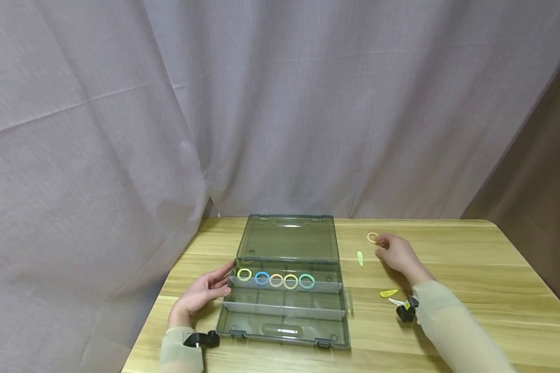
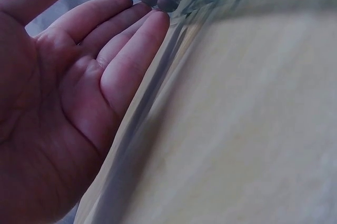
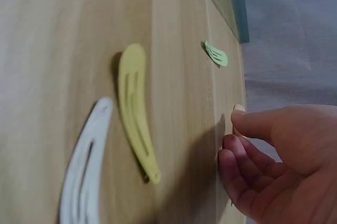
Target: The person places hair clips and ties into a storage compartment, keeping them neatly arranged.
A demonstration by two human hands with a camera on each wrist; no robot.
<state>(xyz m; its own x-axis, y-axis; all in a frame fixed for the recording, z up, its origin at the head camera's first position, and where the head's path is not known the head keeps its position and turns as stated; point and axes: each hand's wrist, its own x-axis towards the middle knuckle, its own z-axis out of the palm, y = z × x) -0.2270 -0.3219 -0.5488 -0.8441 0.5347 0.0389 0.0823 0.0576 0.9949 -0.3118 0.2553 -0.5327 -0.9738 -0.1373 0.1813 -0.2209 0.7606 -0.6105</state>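
A translucent grey-green compartment box [image 1: 284, 311] stands on the table with its lid tipped back. Its back compartment holds a row of several hair ties: a yellow-green one [image 1: 245, 275] at the left end, a blue one [image 1: 262, 278], a green one [image 1: 307, 282] at the right end, others between. My left hand [image 1: 199, 294] touches the box's left side, fingers extended against the wall in the left wrist view. My right hand [image 1: 398, 252] pinches the edge of a peach hair tie [image 1: 371, 238] right of the lid; the right wrist view hides this tie.
A light green snap clip [image 1: 360, 259] lies between the lid and my right hand. Nearer the front are a yellow snap clip [image 3: 136, 111] and a white snap clip [image 3: 87, 169], close to my right wrist. Grey curtain [image 1: 308, 114] hangs along the table's back and left.
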